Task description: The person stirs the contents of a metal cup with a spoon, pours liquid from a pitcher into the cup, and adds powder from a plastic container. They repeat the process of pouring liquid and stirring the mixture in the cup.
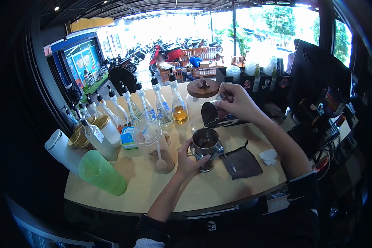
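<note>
Head view: left grip (189,160) curls round metal cup (206,144), right grip (234,101) clasps tilted jug (209,112).

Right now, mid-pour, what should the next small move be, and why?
I'd probably tip the upper cup slightly further, slowly: a thin stream falls from it toward the open lower cup, which the left hand steadies.

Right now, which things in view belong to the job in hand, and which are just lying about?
In the job:
- dark vessel, tilted in the right hand
- metal cup below it, held by the left hand

Apparently just lying about:
- green jug
- dark cloth
- crumpled tissue
- pump bottles
</note>
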`<action>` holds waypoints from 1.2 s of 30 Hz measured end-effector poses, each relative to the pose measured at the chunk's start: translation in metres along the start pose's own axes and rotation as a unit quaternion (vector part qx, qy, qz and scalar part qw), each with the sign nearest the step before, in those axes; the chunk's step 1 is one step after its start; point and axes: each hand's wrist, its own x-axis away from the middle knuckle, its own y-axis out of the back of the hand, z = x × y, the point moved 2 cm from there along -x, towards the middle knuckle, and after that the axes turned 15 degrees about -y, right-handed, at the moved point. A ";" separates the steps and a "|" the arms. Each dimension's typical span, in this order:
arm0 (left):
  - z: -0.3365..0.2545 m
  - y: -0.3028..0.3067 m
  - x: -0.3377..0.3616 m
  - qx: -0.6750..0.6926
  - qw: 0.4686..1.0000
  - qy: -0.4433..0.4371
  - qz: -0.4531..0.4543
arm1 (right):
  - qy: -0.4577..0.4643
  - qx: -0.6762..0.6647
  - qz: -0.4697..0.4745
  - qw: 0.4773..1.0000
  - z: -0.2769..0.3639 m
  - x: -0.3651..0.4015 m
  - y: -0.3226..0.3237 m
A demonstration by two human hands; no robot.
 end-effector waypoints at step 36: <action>-0.001 0.000 -0.001 0.014 1.000 0.000 0.001 | -0.033 -0.059 -0.005 0.998 0.011 0.008 0.004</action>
